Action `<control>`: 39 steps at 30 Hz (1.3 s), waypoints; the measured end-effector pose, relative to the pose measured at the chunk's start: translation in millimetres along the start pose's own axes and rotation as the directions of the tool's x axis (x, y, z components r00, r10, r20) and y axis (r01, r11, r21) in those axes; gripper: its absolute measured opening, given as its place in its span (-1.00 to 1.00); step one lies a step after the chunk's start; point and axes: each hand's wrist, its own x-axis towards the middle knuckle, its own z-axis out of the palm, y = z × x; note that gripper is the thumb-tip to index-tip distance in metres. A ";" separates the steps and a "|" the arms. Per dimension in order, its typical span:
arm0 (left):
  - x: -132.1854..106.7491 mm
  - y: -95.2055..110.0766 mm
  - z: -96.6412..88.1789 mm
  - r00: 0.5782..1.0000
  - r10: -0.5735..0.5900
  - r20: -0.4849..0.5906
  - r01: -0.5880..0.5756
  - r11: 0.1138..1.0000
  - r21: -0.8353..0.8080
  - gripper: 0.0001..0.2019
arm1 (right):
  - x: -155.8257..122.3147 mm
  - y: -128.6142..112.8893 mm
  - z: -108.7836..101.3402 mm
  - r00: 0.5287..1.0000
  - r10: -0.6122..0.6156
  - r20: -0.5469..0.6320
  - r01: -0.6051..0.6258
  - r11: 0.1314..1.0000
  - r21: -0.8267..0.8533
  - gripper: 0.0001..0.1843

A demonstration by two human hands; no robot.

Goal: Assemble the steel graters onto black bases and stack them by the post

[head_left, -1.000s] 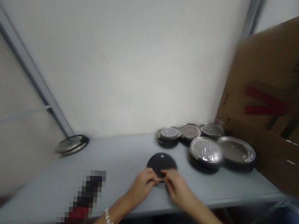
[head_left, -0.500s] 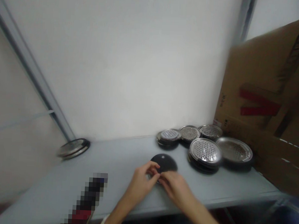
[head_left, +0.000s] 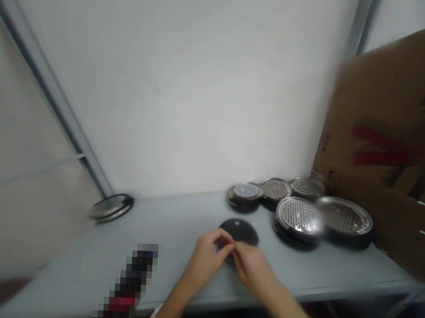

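A round black disc (head_left: 242, 231) lies on the grey table in front of me, partly covered by my hands. My left hand (head_left: 213, 249) arches over its near left side, thumb and index finger curved to a pinch. From the right, my right hand (head_left: 252, 260) meets it, with its fingertips pressed together against the left ones. Whatever is between the fingertips is too small or hidden to make out. Just beyond to the right stands a stack of round metal grater plates (head_left: 298, 215) with black rims.
More round grater plates (head_left: 275, 188) are grouped at the back right, with a larger one (head_left: 345, 217) beside a big cardboard box (head_left: 380, 139). Round plates (head_left: 112, 207) lie at the back left. A pixelated dark object (head_left: 131, 278) is at the front left. A white wall (head_left: 201, 92) stands behind.
The camera view has turned slightly, so everything sits a little further right. My fingertips have come closer together above the black disc.
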 end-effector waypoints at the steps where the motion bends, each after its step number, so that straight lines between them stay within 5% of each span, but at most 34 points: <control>1: 0.7 0.6 0.6 1.000 0.006 0.004 -0.006 1.000 -0.004 -0.92 | 0.7 0.9 -1.7 1.000 -0.003 0.003 0.003 1.000 0.008 -0.67; 6: 9.1 -7.7 -6.5 0.998 -0.011 0.059 0.012 1.000 -0.003 -0.81 | 2.7 1.2 -16.5 1.000 0.004 0.011 -0.005 0.998 0.057 -0.70; 9: 18.5 -33.3 -23.5 0.999 -0.053 0.000 0.052 0.978 0.203 -0.73 | 4.7 -2.2 -26.4 0.999 0.034 -0.010 -0.033 0.994 0.104 -0.73; 12: 26.3 -67.7 -43.3 0.988 -0.114 -0.099 0.149 0.857 0.494 -0.69 | 8.0 -8.1 -35.2 0.997 0.073 -0.002 -0.072 0.980 0.185 -0.70; 17: 28.8 -101.7 -61.2 0.969 -0.244 -0.025 0.207 0.755 0.622 -0.74 | 10.9 -17.1 -44.9 0.991 0.126 0.040 -0.132 0.939 0.317 -0.67; 26: 25.9 -109.0 -84.3 0.953 -0.299 0.051 0.204 0.756 0.622 -0.82 | 12.0 -17.9 -55.7 0.987 0.160 0.028 -0.159 0.915 0.371 -0.67; 39: 21.7 -85.9 -64.7 0.966 -0.257 0.020 0.176 0.716 0.676 -0.80 | 9.1 -26.3 -56.2 0.986 0.159 0.055 -0.168 0.909 0.382 -0.65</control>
